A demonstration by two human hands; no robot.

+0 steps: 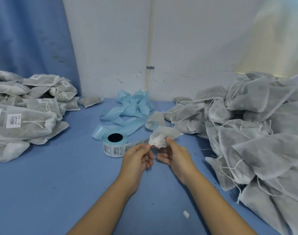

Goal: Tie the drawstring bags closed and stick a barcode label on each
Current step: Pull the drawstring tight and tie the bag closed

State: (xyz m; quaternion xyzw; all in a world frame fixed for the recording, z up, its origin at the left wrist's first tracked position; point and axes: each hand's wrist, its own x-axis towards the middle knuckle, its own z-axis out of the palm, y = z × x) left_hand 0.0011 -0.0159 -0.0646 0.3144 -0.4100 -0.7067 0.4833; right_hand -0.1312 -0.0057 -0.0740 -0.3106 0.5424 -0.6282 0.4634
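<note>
Just right of the label roll [115, 143], 1 bag [161, 137] is held by both hands: the right hand [174, 157] grips its bunched mouth, the left hand [138, 157] pinches its edge.

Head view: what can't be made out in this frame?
- held bag: drawstring and knot state hidden by bunched fabric and the grip of the left hand and right hand.
- label roll: print too small to read; the strip's end is hidden behind the left hand.
- right pile: cut off by the right edge.
- left pile: cut off by the left edge.
</note>
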